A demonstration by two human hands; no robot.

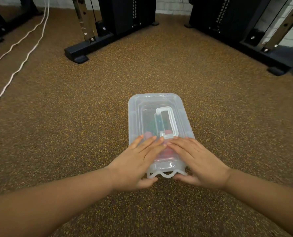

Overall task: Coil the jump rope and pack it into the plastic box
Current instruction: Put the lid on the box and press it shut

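A clear plastic box [142,106] lies on the speckled brown floor in front of me, its lid on and a flat carry handle [168,120] folded down on top. Through the lid I make out red and green shapes, the jump rope [148,134] inside. My left hand [137,161] lies flat on the near left of the lid, fingers straight, thumb under the wavy front clasp [166,174]. My right hand [197,159] mirrors it on the near right, fingers straight on the lid and thumb at the clasp.
Black gym machine frames [94,41] stand at the back centre, another frame [255,45] at the back right. Two white cords [20,64] run across the floor on the left. Speckled rubber flooring [73,117] surrounds the box.
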